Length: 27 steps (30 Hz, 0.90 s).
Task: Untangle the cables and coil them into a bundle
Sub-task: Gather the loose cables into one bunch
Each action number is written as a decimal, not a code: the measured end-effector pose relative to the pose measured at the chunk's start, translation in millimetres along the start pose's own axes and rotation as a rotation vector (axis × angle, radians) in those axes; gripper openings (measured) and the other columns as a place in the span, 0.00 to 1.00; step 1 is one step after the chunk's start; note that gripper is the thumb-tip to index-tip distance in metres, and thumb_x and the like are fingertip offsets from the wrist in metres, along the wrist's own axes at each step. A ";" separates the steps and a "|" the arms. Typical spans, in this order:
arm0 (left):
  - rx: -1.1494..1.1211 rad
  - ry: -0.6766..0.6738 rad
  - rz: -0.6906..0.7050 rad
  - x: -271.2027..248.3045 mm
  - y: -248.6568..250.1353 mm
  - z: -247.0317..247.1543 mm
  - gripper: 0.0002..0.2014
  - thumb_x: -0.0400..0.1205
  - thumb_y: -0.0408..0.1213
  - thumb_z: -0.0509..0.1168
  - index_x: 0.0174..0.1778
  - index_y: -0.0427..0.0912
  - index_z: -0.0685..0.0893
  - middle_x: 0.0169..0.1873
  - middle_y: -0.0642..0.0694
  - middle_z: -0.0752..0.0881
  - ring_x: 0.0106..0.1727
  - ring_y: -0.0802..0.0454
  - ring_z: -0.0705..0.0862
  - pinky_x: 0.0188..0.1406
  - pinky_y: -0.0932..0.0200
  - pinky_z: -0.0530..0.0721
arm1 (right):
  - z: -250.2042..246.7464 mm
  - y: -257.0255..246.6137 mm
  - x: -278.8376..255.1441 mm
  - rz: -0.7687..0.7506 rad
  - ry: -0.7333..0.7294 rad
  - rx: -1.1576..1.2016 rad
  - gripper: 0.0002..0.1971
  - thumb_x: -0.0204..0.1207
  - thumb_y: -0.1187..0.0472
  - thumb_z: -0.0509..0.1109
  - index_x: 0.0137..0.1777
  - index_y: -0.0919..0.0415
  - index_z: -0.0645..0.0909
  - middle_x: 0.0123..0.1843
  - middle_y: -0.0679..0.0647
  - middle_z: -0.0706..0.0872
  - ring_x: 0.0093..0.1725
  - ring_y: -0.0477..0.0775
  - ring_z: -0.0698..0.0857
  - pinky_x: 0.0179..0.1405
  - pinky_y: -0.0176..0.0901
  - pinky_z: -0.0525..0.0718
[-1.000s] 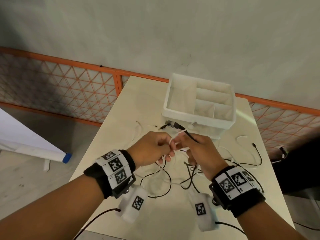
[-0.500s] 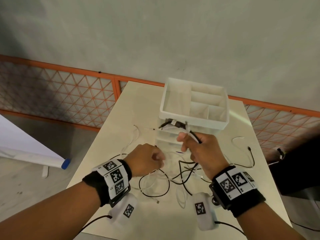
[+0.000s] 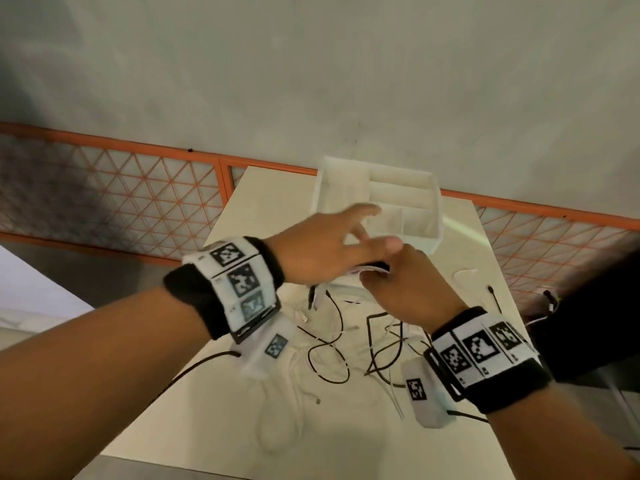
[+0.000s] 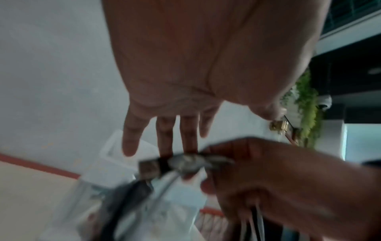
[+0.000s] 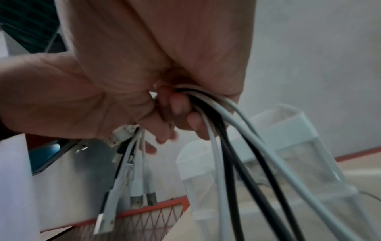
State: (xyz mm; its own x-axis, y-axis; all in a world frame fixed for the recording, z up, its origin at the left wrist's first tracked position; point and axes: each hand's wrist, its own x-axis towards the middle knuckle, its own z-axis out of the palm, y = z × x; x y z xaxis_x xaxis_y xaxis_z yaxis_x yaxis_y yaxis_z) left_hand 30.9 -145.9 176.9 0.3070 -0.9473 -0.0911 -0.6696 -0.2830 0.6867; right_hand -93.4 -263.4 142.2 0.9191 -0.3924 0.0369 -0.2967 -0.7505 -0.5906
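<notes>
Cables (image 5: 224, 156): thin black and white leads, several ending in white or metal USB plugs. One bunch is gripped in the right hand (image 3: 405, 289), fingers (image 5: 181, 106) curled tight around it, above the middle of the worktop (image 3: 214, 420). The rest lie in loose tangled loops (image 3: 332, 355) on the worktop near its front edge. Left hand (image 3: 318, 251) hovers beside the right, fingers (image 4: 132, 138) straight and spread, holding nothing. A white divided bin (image 3: 434, 216) stands at the far edge.

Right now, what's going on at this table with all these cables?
A person is gathering tangled cables. The right hand grips a bunch of black and white cables raised above the table, their ends and plugs hanging loose below the fist. The left hand is open, fingers straight, beside it. More cables lie tangled on the table in front of a white divided bin.
</notes>
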 end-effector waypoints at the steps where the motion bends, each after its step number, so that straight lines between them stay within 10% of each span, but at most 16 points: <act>1: 0.034 -0.084 0.003 3.0 4.4 4.1 0.44 0.71 0.74 0.49 0.81 0.54 0.63 0.67 0.48 0.84 0.65 0.50 0.83 0.64 0.55 0.80 | -1.1 -4.3 1.4 -0.028 0.019 0.015 0.08 0.77 0.66 0.68 0.43 0.52 0.83 0.33 0.42 0.86 0.32 0.42 0.83 0.34 0.37 0.78; 7: -0.178 0.068 -0.070 7.0 -6.4 10.4 0.20 0.87 0.54 0.57 0.40 0.45 0.85 0.26 0.51 0.76 0.27 0.54 0.76 0.36 0.53 0.82 | -17.4 11.9 -4.3 0.118 0.162 0.429 0.18 0.72 0.67 0.77 0.55 0.53 0.75 0.32 0.57 0.85 0.27 0.48 0.77 0.27 0.42 0.78; 12: -0.695 0.136 -0.135 1.5 -11.4 1.8 0.15 0.88 0.43 0.60 0.47 0.35 0.85 0.22 0.52 0.69 0.24 0.56 0.70 0.32 0.57 0.78 | 0.8 57.8 -8.5 0.291 0.149 0.052 0.16 0.71 0.62 0.76 0.55 0.53 0.76 0.48 0.51 0.87 0.51 0.57 0.86 0.47 0.48 0.83; 16: -0.861 0.148 -0.153 -3.4 -18.9 -8.5 0.13 0.89 0.38 0.58 0.53 0.32 0.84 0.24 0.51 0.71 0.24 0.57 0.72 0.36 0.56 0.79 | 20.3 86.9 -15.7 0.521 0.087 -0.184 0.38 0.69 0.52 0.77 0.79 0.51 0.66 0.71 0.62 0.73 0.69 0.68 0.77 0.67 0.62 0.80; 21: -0.846 0.130 -0.198 -10.1 -33.5 -9.0 0.08 0.87 0.26 0.58 0.57 0.30 0.82 0.34 0.44 0.82 0.30 0.52 0.82 0.39 0.56 0.84 | 18.5 105.1 -15.1 0.700 0.048 -0.200 0.26 0.73 0.57 0.71 0.70 0.60 0.71 0.58 0.66 0.84 0.54 0.68 0.88 0.49 0.51 0.86; 24: -0.584 0.060 -0.283 -12.6 -40.0 -2.4 0.09 0.84 0.19 0.58 0.50 0.37 0.79 0.45 0.37 0.89 0.35 0.49 0.86 0.29 0.63 0.83 | -5.5 88.8 -5.7 0.499 0.218 -0.054 0.11 0.78 0.62 0.66 0.60 0.57 0.79 0.43 0.60 0.90 0.31 0.56 0.91 0.27 0.36 0.85; 27: -0.445 0.044 -0.380 -11.8 -44.5 8.8 0.10 0.83 0.19 0.57 0.44 0.37 0.77 0.49 0.33 0.90 0.37 0.48 0.87 0.27 0.64 0.82 | -29.1 50.2 -5.0 0.193 0.428 0.136 0.05 0.84 0.61 0.66 0.55 0.55 0.82 0.34 0.53 0.90 0.25 0.46 0.90 0.27 0.34 0.86</act>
State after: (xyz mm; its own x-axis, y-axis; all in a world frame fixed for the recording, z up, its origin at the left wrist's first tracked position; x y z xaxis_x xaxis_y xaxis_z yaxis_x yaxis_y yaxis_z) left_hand 51.1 -123.5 141.1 0.5039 -0.7820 -0.3668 -0.1618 -0.5026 0.8492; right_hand -120.4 -314.7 135.8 0.6532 -0.7220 0.2279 -0.3881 -0.5777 -0.7181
